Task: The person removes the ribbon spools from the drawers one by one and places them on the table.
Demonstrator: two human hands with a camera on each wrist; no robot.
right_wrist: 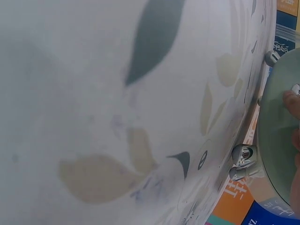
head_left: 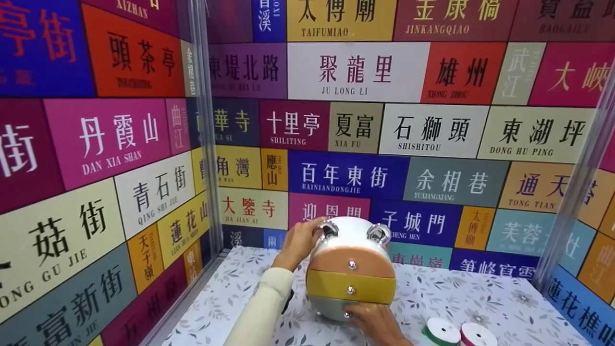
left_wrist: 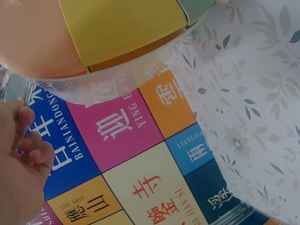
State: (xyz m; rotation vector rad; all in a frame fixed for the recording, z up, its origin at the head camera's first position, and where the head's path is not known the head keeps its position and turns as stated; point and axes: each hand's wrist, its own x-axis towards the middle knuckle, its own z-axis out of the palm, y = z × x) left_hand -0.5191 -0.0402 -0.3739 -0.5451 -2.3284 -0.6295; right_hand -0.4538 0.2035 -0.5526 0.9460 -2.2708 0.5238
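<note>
A round white drawer box [head_left: 353, 233] with silver ears stands on the table, its three drawers facing me. The top drawer [head_left: 331, 262] is peach, the middle drawer [head_left: 326, 284] yellow and the bottom drawer [head_left: 326, 306] grey-green, each with a silver knob. At the upper left, my left hand [head_left: 299, 244] holds the box by its left ear [head_left: 328, 228]; curled fingers [left_wrist: 35, 145] show in the left wrist view. Low at the front, my right hand [head_left: 377, 319] pinches the bottom drawer's knob [head_left: 347, 315]. Its thumb [right_wrist: 291, 102] lies against that knob in the right wrist view.
Right of the box are a green-edged spool [head_left: 443, 331] and a red-edged spool [head_left: 479, 334]. A leaf-patterned white cloth [head_left: 480, 293] covers the table. Behind and to the left rise walls [head_left: 358, 72] of coloured name panels, with clear corner posts.
</note>
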